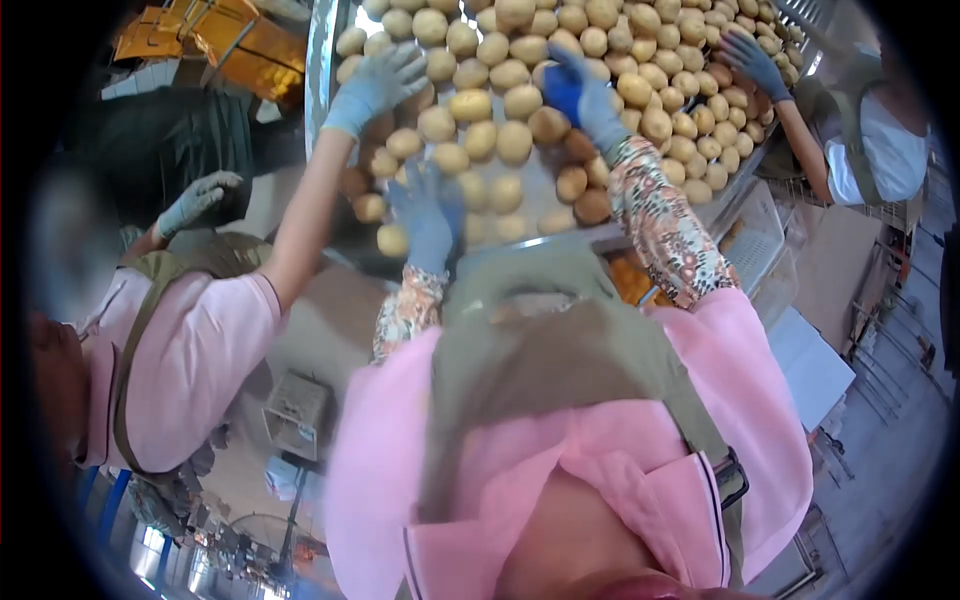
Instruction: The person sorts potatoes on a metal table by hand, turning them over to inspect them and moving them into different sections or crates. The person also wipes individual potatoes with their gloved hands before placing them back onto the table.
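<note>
Many round, yellow-tan potatoes (514, 143) lie spread over a metal-edged sorting table (545, 240). My left hand (428, 215), in a blue-grey glove, is low over the near left part with its fingers apart among the potatoes. Motion blurs it somewhat, and I see nothing held in it. My right hand (588, 100), gloved in grey with bright blue, reaches farther in with its fingers stretched across the potatoes. Beside it sits a browner potato (548, 126). Floral sleeves (665, 215) cover both of my forearms.
A co-worker's gloved hand (378, 88) reaches onto the table from the left; their other glove (198, 203) is off the table. Another person's gloved hand (755, 66) touches potatoes at right. A white crate (755, 240) stands right of the table, and orange containers (235, 45) at upper left.
</note>
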{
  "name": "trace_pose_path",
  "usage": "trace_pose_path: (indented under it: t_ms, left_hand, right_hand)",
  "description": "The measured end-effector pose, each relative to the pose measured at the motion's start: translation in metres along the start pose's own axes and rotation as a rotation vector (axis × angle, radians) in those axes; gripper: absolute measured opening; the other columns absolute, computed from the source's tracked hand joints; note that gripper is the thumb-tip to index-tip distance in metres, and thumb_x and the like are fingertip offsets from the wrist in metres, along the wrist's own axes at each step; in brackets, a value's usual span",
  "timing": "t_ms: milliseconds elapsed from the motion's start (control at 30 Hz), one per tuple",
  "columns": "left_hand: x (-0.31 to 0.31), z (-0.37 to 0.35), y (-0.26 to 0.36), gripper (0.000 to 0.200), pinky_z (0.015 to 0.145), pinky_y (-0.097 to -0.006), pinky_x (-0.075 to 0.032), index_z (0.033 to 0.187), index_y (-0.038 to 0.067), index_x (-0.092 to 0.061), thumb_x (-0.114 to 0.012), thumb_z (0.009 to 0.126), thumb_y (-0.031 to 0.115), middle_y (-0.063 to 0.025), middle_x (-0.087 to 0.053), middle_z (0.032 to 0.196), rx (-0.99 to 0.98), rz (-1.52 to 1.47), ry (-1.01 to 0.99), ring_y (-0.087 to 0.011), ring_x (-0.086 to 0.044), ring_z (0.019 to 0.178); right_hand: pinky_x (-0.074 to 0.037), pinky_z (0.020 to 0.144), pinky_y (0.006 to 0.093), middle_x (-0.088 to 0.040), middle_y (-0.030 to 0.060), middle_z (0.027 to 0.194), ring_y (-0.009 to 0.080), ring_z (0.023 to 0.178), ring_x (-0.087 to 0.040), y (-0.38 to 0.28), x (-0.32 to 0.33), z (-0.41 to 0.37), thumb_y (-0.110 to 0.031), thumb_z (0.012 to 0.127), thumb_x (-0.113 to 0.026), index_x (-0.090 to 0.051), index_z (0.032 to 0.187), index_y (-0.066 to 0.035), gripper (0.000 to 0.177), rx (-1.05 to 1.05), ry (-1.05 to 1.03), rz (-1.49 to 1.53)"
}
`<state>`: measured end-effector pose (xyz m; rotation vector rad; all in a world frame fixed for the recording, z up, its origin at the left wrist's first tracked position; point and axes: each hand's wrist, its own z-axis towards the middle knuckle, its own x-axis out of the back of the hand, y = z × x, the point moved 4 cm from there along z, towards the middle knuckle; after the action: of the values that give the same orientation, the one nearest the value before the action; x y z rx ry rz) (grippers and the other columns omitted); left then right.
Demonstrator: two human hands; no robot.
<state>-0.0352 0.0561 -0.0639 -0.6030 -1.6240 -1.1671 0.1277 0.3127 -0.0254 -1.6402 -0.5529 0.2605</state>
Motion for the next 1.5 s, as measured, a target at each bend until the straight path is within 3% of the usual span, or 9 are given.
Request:
trace_pose_path:
  t_ms: [100, 167, 400, 533, 933, 1167, 1333, 1400, 1500]
  left_hand:
    - [-0.008, 0.009, 0.001, 0.073, 0.112, -0.0601, -0.012, 0.149, 0.017, -0.029, -0.050, 0.089, 0.053, -0.0209, -0.018, 0.155, 0.137, 0.116, -0.117, -0.0578, -0.014, 0.135]
    - [0.000, 0.006, 0.008, 0.074, 0.112, -0.0601, -0.012, 0.149, 0.016, -0.028, -0.049, 0.089, 0.054, -0.0203, -0.017, 0.155, 0.147, 0.104, -0.128, -0.0574, -0.013, 0.135]
    - [-0.011, 0.002, 0.000, 0.079, 0.111, -0.0599, -0.016, 0.150, 0.014, -0.025, -0.048, 0.088, 0.056, -0.0204, -0.016, 0.155, 0.161, 0.178, -0.159, -0.0570, -0.015, 0.134]
    - [0.001, 0.014, 0.007, 0.074, 0.107, -0.0580, -0.024, 0.148, 0.011, -0.030, -0.047, 0.090, 0.055, -0.0211, -0.020, 0.154, 0.111, 0.063, -0.037, -0.0540, -0.026, 0.128]
    - [-0.019, 0.008, -0.026, 0.074, 0.114, -0.0561, -0.013, 0.149, 0.013, -0.028, -0.051, 0.090, 0.053, -0.0187, -0.019, 0.155, -0.003, 0.001, -0.039, -0.0531, -0.016, 0.137]
    - [-0.015, -0.019, -0.018, 0.070, 0.116, -0.0513, -0.012, 0.145, 0.007, -0.033, -0.053, 0.091, 0.047, -0.0186, -0.022, 0.154, -0.105, 0.018, -0.077, -0.0462, -0.018, 0.140]
    - [-0.012, -0.016, -0.025, 0.064, 0.110, -0.0579, -0.019, 0.142, 0.011, -0.040, -0.056, 0.091, 0.045, -0.0229, -0.029, 0.150, -0.104, -0.029, -0.147, -0.0467, -0.024, 0.137]
    - [-0.009, -0.009, -0.022, 0.062, 0.109, -0.0583, -0.021, 0.141, 0.011, -0.042, -0.057, 0.090, 0.044, -0.0244, -0.030, 0.149, -0.130, -0.120, -0.133, -0.0465, -0.026, 0.136]
    - [0.005, 0.006, -0.001, 0.056, 0.105, -0.0555, -0.030, 0.134, 0.007, -0.049, -0.064, 0.087, 0.035, -0.0277, -0.035, 0.143, -0.304, -0.068, 0.045, -0.0458, -0.035, 0.129]
  right_hand:
    - [-0.050, 0.083, 0.0343, -0.059, 0.0099, 0.112, 0.0191, 0.095, -0.060, -0.002, 0.084, 0.058, -0.025, 0.090, -0.057, -0.048, 0.135, -0.012, 0.047, -0.124, 0.348, -0.083]
    - [-0.041, 0.102, 0.0437, -0.048, 0.0157, 0.134, 0.0358, 0.122, -0.048, -0.007, 0.106, 0.069, -0.015, 0.079, -0.064, -0.048, 0.134, -0.019, 0.058, 0.174, 0.188, -0.974]
    - [-0.044, 0.099, 0.0411, -0.056, 0.0191, 0.123, 0.0364, 0.117, -0.052, -0.007, 0.119, 0.078, -0.029, 0.073, -0.073, -0.054, 0.128, -0.019, 0.059, 0.186, 0.106, -1.025]
    - [-0.052, 0.076, 0.0288, -0.063, 0.0106, 0.106, 0.0157, 0.088, -0.061, -0.053, 0.084, 0.027, -0.041, 0.077, -0.077, -0.057, 0.118, 0.000, 0.062, -0.003, 0.191, -0.515]
    - [-0.050, 0.078, 0.0246, -0.059, 0.0021, 0.109, 0.0091, 0.095, -0.056, -0.078, 0.040, -0.083, -0.043, 0.087, -0.068, -0.054, 0.120, -0.004, 0.054, 0.410, 0.203, -0.089]
    - [-0.052, 0.079, 0.0290, -0.055, 0.0068, 0.111, 0.0135, 0.091, -0.060, -0.038, 0.026, -0.127, -0.020, 0.087, -0.070, -0.050, 0.120, -0.007, 0.040, 0.095, 0.038, 0.617]
    - [-0.048, 0.084, 0.0255, -0.056, 0.0040, 0.113, 0.0106, 0.097, -0.058, -0.040, 0.012, -0.159, -0.014, 0.087, -0.068, -0.044, 0.134, -0.008, 0.053, 0.113, 0.121, 0.354]
    - [-0.047, 0.088, 0.0268, -0.053, 0.0056, 0.121, 0.0133, 0.105, -0.057, -0.069, 0.014, -0.177, -0.009, 0.084, -0.068, -0.043, 0.135, -0.008, 0.057, -0.289, 0.074, 0.231]
    - [-0.045, 0.092, 0.0283, -0.047, 0.0060, 0.130, 0.0148, 0.113, -0.051, -0.014, 0.013, -0.173, -0.005, 0.081, -0.066, -0.042, 0.137, -0.007, 0.061, 0.331, 0.160, -0.047]
